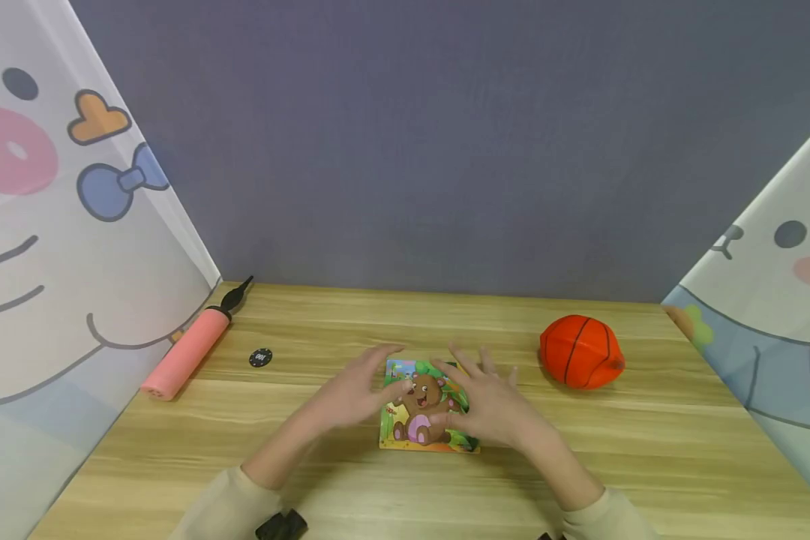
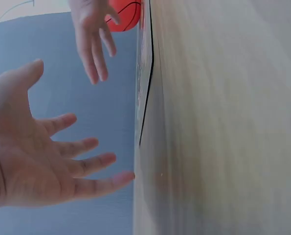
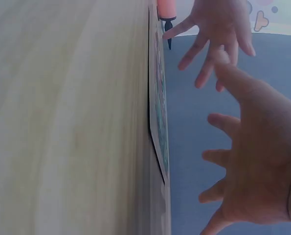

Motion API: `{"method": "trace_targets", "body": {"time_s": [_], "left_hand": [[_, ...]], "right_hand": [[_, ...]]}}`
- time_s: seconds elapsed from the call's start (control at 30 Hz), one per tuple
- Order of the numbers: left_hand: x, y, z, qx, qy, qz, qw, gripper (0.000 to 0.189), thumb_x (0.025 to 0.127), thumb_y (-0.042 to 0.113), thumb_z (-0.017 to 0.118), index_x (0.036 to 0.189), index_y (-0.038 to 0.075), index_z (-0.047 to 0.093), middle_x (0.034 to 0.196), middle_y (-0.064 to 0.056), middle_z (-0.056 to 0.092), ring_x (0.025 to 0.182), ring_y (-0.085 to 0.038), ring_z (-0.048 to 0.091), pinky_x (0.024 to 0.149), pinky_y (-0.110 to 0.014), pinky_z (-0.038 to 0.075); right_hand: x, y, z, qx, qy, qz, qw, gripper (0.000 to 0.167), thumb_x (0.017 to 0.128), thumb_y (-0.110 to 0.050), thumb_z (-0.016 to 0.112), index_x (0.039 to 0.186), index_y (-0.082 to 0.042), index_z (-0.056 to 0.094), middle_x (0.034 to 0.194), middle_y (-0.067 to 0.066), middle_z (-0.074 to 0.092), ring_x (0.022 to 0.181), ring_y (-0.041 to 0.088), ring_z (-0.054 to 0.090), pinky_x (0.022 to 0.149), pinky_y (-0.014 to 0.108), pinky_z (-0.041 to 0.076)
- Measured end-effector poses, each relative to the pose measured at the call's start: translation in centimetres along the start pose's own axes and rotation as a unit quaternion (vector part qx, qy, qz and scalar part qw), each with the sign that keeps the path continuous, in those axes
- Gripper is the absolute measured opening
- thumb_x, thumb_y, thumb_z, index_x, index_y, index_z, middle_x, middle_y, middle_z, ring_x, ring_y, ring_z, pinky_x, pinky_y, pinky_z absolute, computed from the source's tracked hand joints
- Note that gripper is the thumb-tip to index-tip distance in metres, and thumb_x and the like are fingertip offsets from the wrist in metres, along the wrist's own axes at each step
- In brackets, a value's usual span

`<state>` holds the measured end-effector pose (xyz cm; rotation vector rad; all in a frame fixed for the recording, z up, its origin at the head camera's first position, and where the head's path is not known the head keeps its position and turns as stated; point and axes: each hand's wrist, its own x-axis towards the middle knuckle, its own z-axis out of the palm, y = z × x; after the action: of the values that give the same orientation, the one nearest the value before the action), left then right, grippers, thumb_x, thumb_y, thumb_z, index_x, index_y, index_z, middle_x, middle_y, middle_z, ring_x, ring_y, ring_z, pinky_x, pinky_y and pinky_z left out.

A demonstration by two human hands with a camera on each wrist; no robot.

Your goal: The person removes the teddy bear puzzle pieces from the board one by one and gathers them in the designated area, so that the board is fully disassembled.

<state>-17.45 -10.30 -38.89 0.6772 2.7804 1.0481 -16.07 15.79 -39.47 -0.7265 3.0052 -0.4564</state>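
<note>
A pink pump [image 1: 187,352] with a black nozzle lies well to the left of the left hand [image 1: 353,395], its tip pointing toward the gray-blue backdrop [image 1: 405,150] that rises beyond both hands. A black chip [image 1: 260,358] with white figures rests flat between the pump and the left hand. Right of the right hand [image 1: 491,406] and slightly farther out sits a misshapen red basketball [image 1: 577,354]. The wood-grain table [image 1: 405,499] spreads beneath the hands, flanked by a pig-print cloth [image 1: 47,277] leftward and a cartoon-animal cloth [image 1: 776,315] rightward.
</note>
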Motion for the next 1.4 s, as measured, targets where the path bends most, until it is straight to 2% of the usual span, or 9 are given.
{"method": "trace_targets", "body": {"time_s": [0.07, 0.27, 0.47, 0.7, 0.8, 0.97, 1.17, 1.4], "left_hand": [[0.3, -0.4, 0.0, -0.032, -0.003, -0.01, 0.9994, 0.069, 0.1, 0.054, 0.057, 0.155, 0.017, 0.04, 0.157, -0.01, 0.04, 0.139, -0.039, 0.042, 0.108, -0.063, 0.037], [1.0, -1.3, 0.1, -0.109, -0.011, -0.048, 0.9929, 0.063, 0.102, 0.049, 0.055, 0.152, 0.013, 0.044, 0.147, -0.016, 0.049, 0.123, -0.04, 0.056, 0.097, -0.06, 0.048], [1.5, -2.1, 0.4, -0.156, 0.001, -0.086, 0.984, 0.055, 0.102, 0.044, 0.058, 0.146, 0.013, 0.051, 0.134, -0.01, 0.058, 0.124, -0.039, 0.056, 0.093, -0.056, 0.051], [1.9, -3.0, 0.8, -0.219, 0.007, -0.11, 0.9694, 0.047, 0.101, 0.032, 0.063, 0.139, 0.006, 0.055, 0.126, -0.01, 0.06, 0.121, -0.036, 0.056, 0.075, -0.04, 0.058], [2.1, -3.3, 1.0, -0.233, 0.006, -0.115, 0.9655, 0.045, 0.1, 0.029, 0.065, 0.136, 0.005, 0.057, 0.124, -0.01, 0.061, 0.12, -0.033, 0.057, 0.076, -0.039, 0.057], [2.2, -3.8, 1.2, -0.25, 0.007, -0.118, 0.9611, 0.04, 0.098, 0.024, 0.069, 0.131, 0.003, 0.06, 0.119, -0.009, 0.061, 0.108, -0.027, 0.059, 0.075, -0.037, 0.056], [2.6, -4.2, 1.5, -0.246, 0.006, -0.109, 0.9631, 0.039, 0.094, 0.019, 0.073, 0.127, 0.002, 0.063, 0.118, -0.01, 0.062, 0.102, -0.025, 0.06, 0.074, -0.037, 0.056], [3.0, -4.2, 2.0, -0.24, 0.014, -0.115, 0.9639, 0.043, 0.083, 0.007, 0.081, 0.122, -0.001, 0.066, 0.113, -0.01, 0.065, 0.094, -0.023, 0.061, 0.07, -0.034, 0.056]], "right_hand": [[0.1, 0.0, 0.2, 0.013, -0.012, 0.001, 0.9998, 0.091, 0.079, -0.076, 0.065, 0.156, -0.036, 0.039, 0.166, 0.006, 0.022, 0.143, 0.059, 0.015, 0.093, 0.09, 0.013], [0.4, 0.2, 0.8, 0.034, -0.041, -0.01, 0.9986, 0.093, 0.077, -0.076, 0.068, 0.155, -0.034, 0.041, 0.166, 0.004, 0.025, 0.143, 0.06, 0.016, 0.09, 0.091, 0.009], [0.7, 0.5, 1.4, 0.04, -0.047, -0.026, 0.9978, 0.092, 0.076, -0.075, 0.068, 0.155, -0.034, 0.042, 0.165, 0.005, 0.027, 0.141, 0.062, 0.017, 0.087, 0.093, 0.009], [0.9, 0.4, 1.9, 0.034, -0.069, -0.022, 0.9968, 0.093, 0.075, -0.068, 0.075, 0.156, -0.04, 0.038, 0.166, 0.002, 0.025, 0.142, 0.061, 0.016, 0.087, 0.093, 0.008], [0.9, 0.2, 2.0, 0.03, -0.078, -0.015, 0.9964, 0.093, 0.076, -0.064, 0.077, 0.156, -0.04, 0.036, 0.166, 0.0, 0.024, 0.144, 0.059, 0.014, 0.088, 0.092, 0.009], [1.0, 0.0, 1.8, 0.03, -0.09, -0.006, 0.9955, 0.093, 0.077, -0.06, 0.078, 0.157, -0.039, 0.035, 0.167, -0.002, 0.022, 0.146, 0.056, 0.01, 0.088, 0.092, 0.01], [0.9, -0.1, 1.8, 0.03, -0.096, 0.006, 0.9949, 0.093, 0.078, -0.059, 0.079, 0.157, -0.04, 0.034, 0.167, -0.003, 0.021, 0.147, 0.054, 0.009, 0.089, 0.092, 0.01], [0.9, -0.2, 2.0, 0.034, -0.1, 0.006, 0.9944, 0.093, 0.078, -0.059, 0.079, 0.157, -0.041, 0.034, 0.167, -0.001, 0.021, 0.147, 0.054, 0.008, 0.088, 0.092, 0.01]]}}
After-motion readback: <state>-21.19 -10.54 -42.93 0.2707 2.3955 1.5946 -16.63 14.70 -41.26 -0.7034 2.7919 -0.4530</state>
